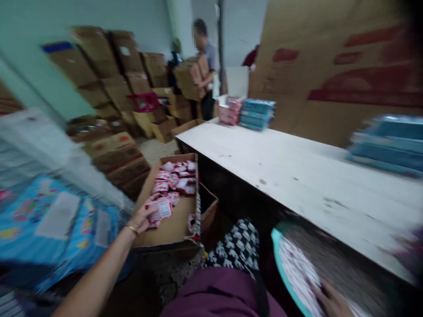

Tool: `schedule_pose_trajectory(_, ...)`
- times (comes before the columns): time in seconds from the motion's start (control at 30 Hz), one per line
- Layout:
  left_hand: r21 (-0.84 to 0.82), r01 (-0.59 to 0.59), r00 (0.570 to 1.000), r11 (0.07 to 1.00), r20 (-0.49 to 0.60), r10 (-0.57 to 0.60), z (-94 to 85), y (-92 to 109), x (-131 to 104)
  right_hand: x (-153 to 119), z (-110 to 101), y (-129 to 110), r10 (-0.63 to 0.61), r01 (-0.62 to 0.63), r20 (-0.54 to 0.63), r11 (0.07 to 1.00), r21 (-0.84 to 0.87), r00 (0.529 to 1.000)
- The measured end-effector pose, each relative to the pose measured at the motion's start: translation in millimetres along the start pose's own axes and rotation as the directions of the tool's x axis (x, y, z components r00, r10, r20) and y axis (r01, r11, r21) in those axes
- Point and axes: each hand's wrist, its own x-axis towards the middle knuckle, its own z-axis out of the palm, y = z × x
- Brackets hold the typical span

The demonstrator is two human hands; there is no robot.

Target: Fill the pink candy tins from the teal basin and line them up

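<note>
Packets (173,178) in pink and white crowd the far end of an open cardboard box (180,222), which sits low to our left beside a white-topped table (264,163). Our left hand (144,215) reaches over the box's left wall, its fingers pinched, as we judge it, on the near edge of a labelled packet (165,208). That packet juts ahead and to the right of the fingertips; it looks nearly square, so we can read no clear long axis. The pile lies directly beyond it, bare cardboard to its right. By our reckoning, the relation that counts is this short line from fingertips to pile, and the left hand is plainly the nearer. Our right hand (330,299) is well apart, down among whitish pieces (294,264) in a turquoise-rimmed basin (280,259); blur keeps us from telling whether its fingers grip anything.
</note>
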Motion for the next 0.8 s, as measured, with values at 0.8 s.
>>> schedule_pose_trajectory(0.8,-0.072,0.74,0.615,0.669,0.475,-0.629,433.2,-192,-11,-27,-106,36,0.08,-0.068,-0.104,0.992,0.109,0.991)
